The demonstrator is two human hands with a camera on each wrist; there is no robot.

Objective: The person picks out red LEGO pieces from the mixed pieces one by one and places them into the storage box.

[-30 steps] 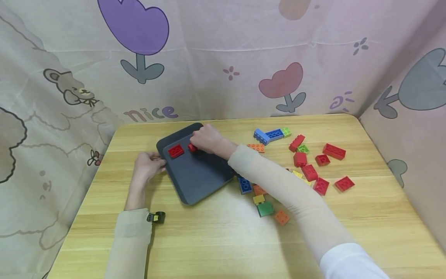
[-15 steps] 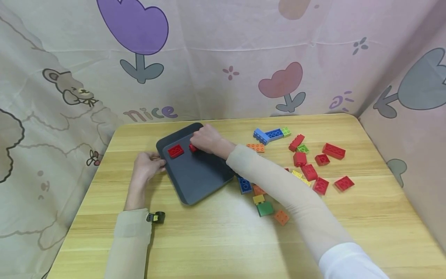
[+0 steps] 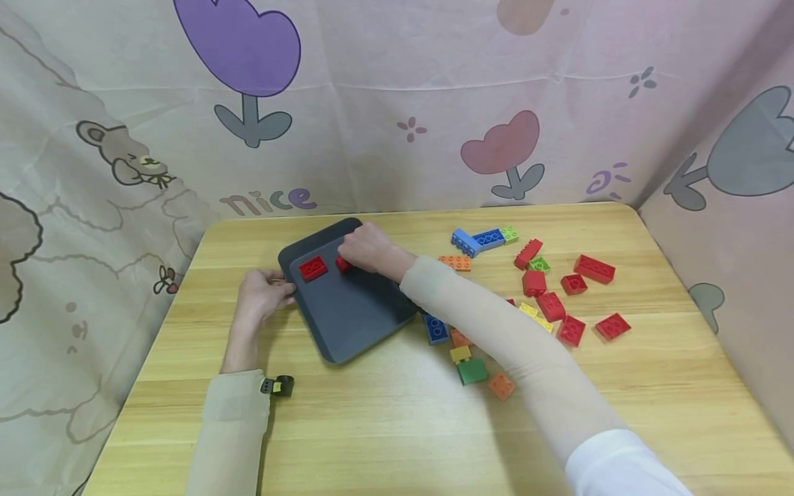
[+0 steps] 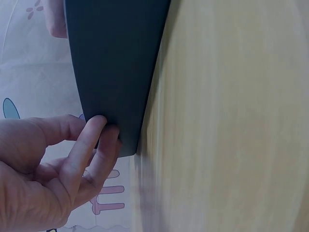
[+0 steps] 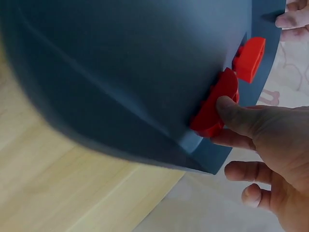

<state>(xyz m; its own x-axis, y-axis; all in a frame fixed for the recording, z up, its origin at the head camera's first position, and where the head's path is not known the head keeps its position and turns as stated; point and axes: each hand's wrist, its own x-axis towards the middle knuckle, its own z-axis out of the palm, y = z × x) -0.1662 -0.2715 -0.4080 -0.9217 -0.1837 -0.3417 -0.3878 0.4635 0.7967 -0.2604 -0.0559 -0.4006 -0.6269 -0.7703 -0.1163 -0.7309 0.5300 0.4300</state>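
Note:
A dark grey tray (image 3: 366, 310) lies turned at an angle on the left half of the table. My left hand (image 3: 262, 295) pinches its left rim; in the left wrist view the fingertips (image 4: 99, 121) lie against the outer wall. Over the far part of the tray, my right hand (image 3: 369, 246) holds a red toy brick (image 5: 215, 104) between thumb and fingers. That brick has a curved side, and its studs face the tray floor. Another red brick (image 3: 313, 269) rests in the tray to the left of it. From the head view, most of the held brick is hidden by the hand.
Several loose red bricks (image 3: 594, 269) lie on the right of the wooden table (image 3: 372, 427). Blue bricks (image 3: 487, 239) sit towards the back edge. A green brick (image 3: 473, 370) and an orange one (image 3: 501, 386) lie near the right forearm, which covers part of the pile.

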